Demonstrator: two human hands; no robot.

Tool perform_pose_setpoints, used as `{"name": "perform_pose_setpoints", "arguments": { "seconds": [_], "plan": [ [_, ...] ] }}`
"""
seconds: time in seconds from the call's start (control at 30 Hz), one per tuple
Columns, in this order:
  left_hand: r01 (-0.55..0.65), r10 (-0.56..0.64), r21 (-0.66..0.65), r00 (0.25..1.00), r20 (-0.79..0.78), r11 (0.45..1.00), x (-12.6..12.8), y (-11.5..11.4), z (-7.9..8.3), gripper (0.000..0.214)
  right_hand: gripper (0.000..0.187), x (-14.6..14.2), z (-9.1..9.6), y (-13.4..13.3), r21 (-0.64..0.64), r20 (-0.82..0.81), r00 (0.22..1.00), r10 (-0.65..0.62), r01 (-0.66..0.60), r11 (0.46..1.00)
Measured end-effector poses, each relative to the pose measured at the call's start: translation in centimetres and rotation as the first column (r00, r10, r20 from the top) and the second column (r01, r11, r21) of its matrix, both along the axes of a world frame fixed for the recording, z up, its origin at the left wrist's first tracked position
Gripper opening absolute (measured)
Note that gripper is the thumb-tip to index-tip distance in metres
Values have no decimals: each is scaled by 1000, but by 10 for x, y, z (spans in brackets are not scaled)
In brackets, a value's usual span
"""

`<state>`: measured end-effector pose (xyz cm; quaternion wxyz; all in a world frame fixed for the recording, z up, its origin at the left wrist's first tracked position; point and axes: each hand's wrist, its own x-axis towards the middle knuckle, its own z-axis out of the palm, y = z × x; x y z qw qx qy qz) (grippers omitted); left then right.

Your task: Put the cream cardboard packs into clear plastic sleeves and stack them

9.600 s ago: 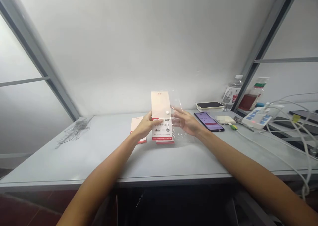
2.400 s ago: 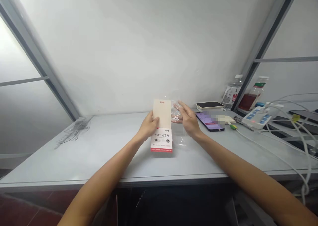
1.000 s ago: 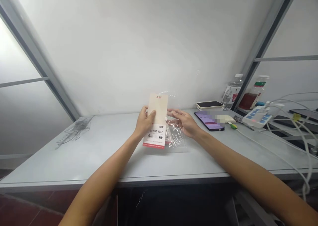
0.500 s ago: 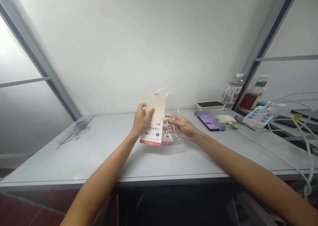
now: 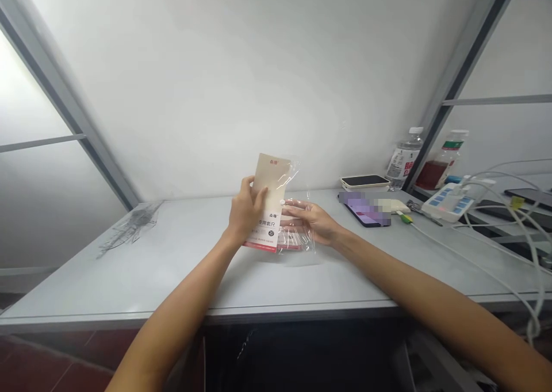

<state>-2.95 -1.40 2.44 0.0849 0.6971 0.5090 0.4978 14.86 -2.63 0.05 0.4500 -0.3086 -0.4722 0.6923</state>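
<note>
A tall printed card [image 5: 271,188], cream above and white with a red band below, is upright over the middle of the desk and leans slightly right. My left hand [image 5: 247,208] grips its left side, thumb across the front. Beside and partly behind the card is a clear plastic pouch [image 5: 295,239] with a small white snap button [image 5: 282,202]. My right hand [image 5: 317,221] pinches the pouch from the right, and its fingers show through the film. A red-edged lower part shows through the pouch. How far the card sits inside the pouch I cannot tell.
On the white desk [image 5: 172,277], crumpled clear plastic [image 5: 133,225] lies at left. To the right are a purple-screened phone [image 5: 364,211], another phone [image 5: 365,181], two bottles [image 5: 405,159] [image 5: 444,159], a power strip [image 5: 448,202] and loose white cables [image 5: 470,265].
The card has tipped a little to the right at its top, and my left hand has turned with it. The pouch's clear film has shifted slightly right; my right hand stays nearly in place.
</note>
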Motion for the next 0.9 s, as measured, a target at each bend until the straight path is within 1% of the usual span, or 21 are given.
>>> {"name": "perform_pose_setpoints", "arguments": {
  "seconds": [0.13,0.27,0.33,0.4,0.47,0.5,0.57,0.67,0.77,0.83,0.9],
  "plan": [
    [5,-5,7,1000,-24,1000,0,-2,0,37,26,-1,-2,0,-17,-1,1000,3,-3,1000],
    [27,-27,-14,999,28,1000,1,-1,-1,35,24,-3,-2,-1,-21,5,1000,-11,11,1000],
    [60,-55,-49,993,107,997,2,0,-1,35,24,-3,-2,0,-5,6,1000,-10,10,1000],
    [137,-114,-89,969,221,987,2,1,0,36,25,-2,-2,0,15,8,1000,-3,3,1000],
    [224,-176,-116,929,327,968,2,3,0,38,26,0,-2,1,38,9,1000,8,-8,999],
    [256,-196,-124,912,361,959,1,4,0,40,27,0,-2,1,48,10,1000,13,-14,999],
    [277,-210,-127,898,387,952,0,5,0,41,29,0,-3,1,61,16,1000,22,-23,998],
    [221,-178,-103,930,323,970,-1,4,0,39,32,0,-2,-1,46,27,999,26,-27,999],
    [103,-92,-54,982,166,993,-2,3,2,35,35,-2,-1,-2,15,9,999,45,-45,999],
    [39,-37,-19,997,67,999,-3,3,3,34,38,-2,0,-3,6,-10,998,62,-62,998],
    [10,-10,-1,1000,6,1000,-4,2,4,34,41,-2,0,-3,5,-14,997,71,-71,997]
  ]
}}
